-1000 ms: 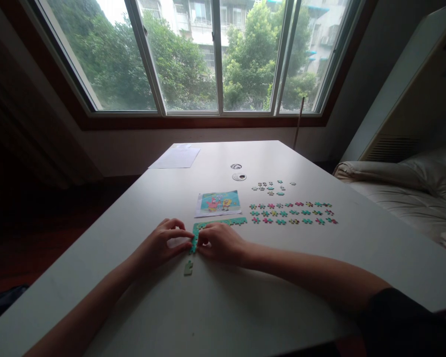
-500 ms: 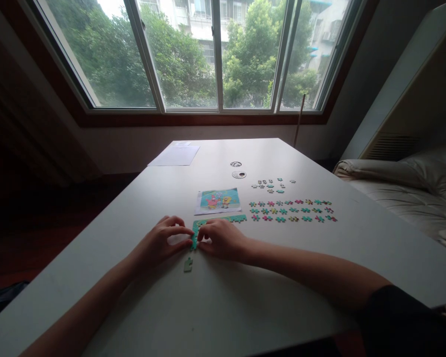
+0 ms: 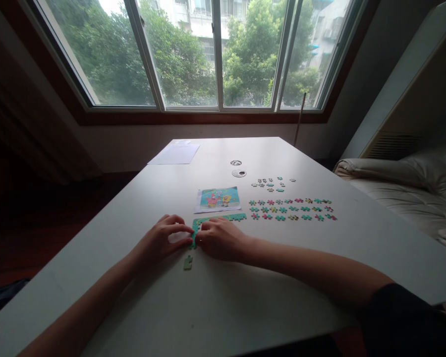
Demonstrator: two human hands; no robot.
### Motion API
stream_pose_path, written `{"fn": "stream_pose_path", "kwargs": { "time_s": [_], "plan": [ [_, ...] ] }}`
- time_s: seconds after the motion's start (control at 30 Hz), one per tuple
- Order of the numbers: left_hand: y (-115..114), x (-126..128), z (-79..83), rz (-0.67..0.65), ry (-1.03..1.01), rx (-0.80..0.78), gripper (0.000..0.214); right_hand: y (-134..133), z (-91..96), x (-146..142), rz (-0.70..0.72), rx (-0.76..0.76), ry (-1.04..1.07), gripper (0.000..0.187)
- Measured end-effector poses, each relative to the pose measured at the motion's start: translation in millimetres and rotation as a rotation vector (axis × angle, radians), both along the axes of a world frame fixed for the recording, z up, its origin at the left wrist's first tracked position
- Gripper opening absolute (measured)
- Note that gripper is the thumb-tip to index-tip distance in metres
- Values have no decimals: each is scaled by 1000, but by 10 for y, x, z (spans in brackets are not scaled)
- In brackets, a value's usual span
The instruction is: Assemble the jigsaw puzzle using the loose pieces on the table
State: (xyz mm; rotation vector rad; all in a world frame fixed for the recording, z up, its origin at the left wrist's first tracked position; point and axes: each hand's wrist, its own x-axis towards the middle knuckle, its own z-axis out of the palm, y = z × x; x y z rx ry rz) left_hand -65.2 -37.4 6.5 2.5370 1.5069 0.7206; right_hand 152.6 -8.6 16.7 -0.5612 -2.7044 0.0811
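A partly joined jigsaw puzzle [image 3: 238,216] lies on the white table as an L-shaped green border, one arm running right and the other toward me. My left hand [image 3: 168,237] holds the outer left edge of the near arm between thumb and forefinger. From the inner side, my right hand [image 3: 220,239] grips the same arm with curled fingers, covering part of the border. What sits under its fingertips is hidden. Just below the near end lies a loose green puzzle piece [image 3: 188,263], apart from both hands. A cartoon picture sheet [image 3: 218,199] rests directly behind the border.
Rows of loose puzzle pieces [image 3: 281,210] are spread to the right, with a smaller group [image 3: 270,185] behind them. Two round stickers or discs [image 3: 239,173] lie farther back. Paper sheets [image 3: 174,153] sit at the table's far left corner. A sofa [image 3: 401,183] stands at the right.
My right hand's fingers have drawn closer together against the near arm of the border. My left hand keeps nearly the same place. The loose pieces have not moved.
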Motion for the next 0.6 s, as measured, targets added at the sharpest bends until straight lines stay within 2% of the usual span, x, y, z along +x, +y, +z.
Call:
{"fn": "stream_pose_path", "kwargs": {
  "time_s": [0.17,0.3,0.47,0.6],
  "plan": [
    [-3,-45,27,-44,-3,-6,21,32,45,100,65,-172,43,20],
    [-12,-70,39,-51,-15,4,21,61,83,341,42,-266,131,20],
    [-23,-54,31,-80,27,-26,20,103,62,704,-52,-290,134,15],
    [-26,-53,46,-73,39,-36,20,35,42,844,-84,-277,111,15]
  ]
}}
